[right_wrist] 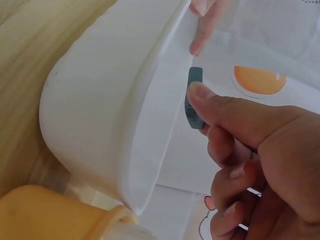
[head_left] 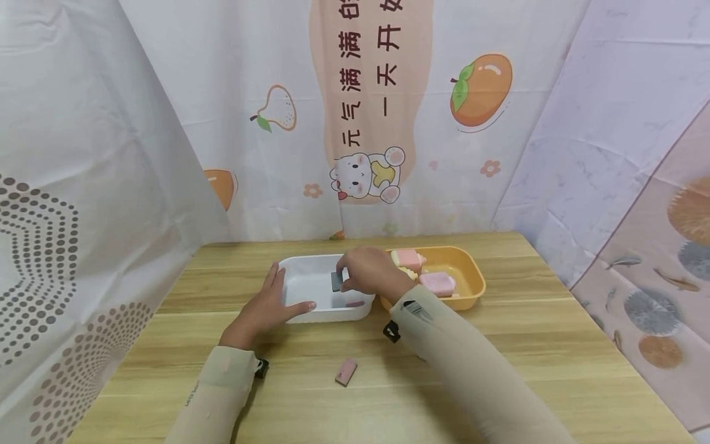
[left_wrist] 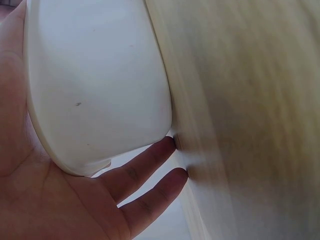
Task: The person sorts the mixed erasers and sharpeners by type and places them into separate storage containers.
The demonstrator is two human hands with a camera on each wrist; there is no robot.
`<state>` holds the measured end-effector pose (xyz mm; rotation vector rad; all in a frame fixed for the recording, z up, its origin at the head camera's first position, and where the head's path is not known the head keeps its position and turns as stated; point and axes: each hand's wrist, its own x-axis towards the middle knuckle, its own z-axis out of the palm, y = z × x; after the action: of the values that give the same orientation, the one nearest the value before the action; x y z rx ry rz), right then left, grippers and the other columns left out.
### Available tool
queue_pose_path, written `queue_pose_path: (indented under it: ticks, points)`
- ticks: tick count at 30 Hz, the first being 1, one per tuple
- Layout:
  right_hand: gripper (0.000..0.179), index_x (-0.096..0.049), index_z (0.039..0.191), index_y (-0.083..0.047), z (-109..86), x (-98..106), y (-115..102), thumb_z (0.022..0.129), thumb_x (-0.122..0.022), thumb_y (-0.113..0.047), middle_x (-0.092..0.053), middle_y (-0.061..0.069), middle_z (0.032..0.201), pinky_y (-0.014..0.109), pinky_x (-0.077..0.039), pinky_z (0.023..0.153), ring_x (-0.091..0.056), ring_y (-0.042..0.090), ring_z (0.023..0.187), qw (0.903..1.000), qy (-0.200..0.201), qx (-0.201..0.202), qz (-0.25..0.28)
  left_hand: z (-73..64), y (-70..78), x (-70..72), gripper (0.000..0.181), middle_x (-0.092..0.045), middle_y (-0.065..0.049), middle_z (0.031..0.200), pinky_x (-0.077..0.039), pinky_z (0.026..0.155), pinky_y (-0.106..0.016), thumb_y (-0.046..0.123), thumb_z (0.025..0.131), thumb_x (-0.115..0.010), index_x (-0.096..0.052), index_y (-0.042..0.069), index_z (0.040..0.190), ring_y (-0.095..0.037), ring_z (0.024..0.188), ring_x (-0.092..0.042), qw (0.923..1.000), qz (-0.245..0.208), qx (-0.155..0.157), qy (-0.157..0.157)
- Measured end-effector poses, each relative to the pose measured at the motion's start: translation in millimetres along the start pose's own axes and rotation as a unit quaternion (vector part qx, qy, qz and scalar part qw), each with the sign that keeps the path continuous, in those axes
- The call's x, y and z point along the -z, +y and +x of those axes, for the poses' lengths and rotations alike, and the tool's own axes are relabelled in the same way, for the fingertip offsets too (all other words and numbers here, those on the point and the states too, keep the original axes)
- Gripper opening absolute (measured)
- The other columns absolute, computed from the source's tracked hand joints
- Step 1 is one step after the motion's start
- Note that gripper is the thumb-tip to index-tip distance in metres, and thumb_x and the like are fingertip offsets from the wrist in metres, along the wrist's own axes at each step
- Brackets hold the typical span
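Observation:
My right hand (head_left: 370,271) pinches a small flat grey-green block (right_wrist: 195,97) between thumb and fingers, held above the white basin (head_left: 328,314). Against the left end of that basin rests my left hand (head_left: 270,305), thumb along the front rim and fingers straight along the end wall. The left wrist view shows two of those fingertips reaching down beside the basin toward the tabletop. A thin pinkish piece (head_left: 355,303) lies inside the basin near its front wall. In front, on the table, is a small flat pink block (head_left: 346,372).
An orange-yellow basin (head_left: 476,280) stands right beside the white one. It holds pink bottle-shaped items (head_left: 437,284) and something pale yellow, partly hidden by my right hand. Both basins sit on a wood-grain table (head_left: 288,394), with a printed cloth (head_left: 432,203) hanging behind.

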<state>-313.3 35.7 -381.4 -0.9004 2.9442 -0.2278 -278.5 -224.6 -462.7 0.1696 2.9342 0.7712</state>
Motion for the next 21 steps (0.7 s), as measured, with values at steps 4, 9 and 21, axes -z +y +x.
queue_pose_path:
  ticks: [4,9,21]
  points:
    - [0.023,-0.082,0.102,-0.029,6.0,-2.5,0.6,0.083,-0.088,-0.039,-0.067,-0.013,0.081,0.029,-0.050,0.068,-0.061,0.013,0.079,0.9999,0.000,-0.011,-0.003,-0.1,0.5,0.8,0.135,0.012,-0.013,0.174,-0.040,0.111,-0.068,0.086,0.078,-0.063,-0.003,0.005,0.166,-0.049,0.150,-0.032,1.0000,-0.002,-0.001,-0.002]
    - [0.022,-0.082,0.103,-0.029,9.4,-5.3,-0.2,0.083,-0.088,-0.039,-0.070,-0.012,0.089,0.030,-0.050,0.070,-0.060,0.014,0.083,0.9997,-0.002,-0.024,-0.008,0.7,0.4,0.2,0.135,0.011,-0.014,0.174,-0.039,0.111,-0.068,0.086,0.078,-0.063,-0.003,0.004,0.166,-0.049,0.150,-0.032,1.0000,-0.002,-0.004,-0.002]
    - [0.021,-0.083,0.102,-0.026,17.8,-15.7,-1.2,0.084,-0.088,-0.034,-0.074,-0.009,0.099,0.031,-0.050,0.073,-0.060,0.015,0.087,0.9995,-0.002,-0.031,0.010,0.1,-2.0,-1.2,0.135,0.013,-0.012,0.175,-0.039,0.111,-0.069,0.088,0.077,-0.062,-0.003,0.006,0.167,-0.049,0.151,-0.031,1.0000,-0.003,-0.004,0.002]
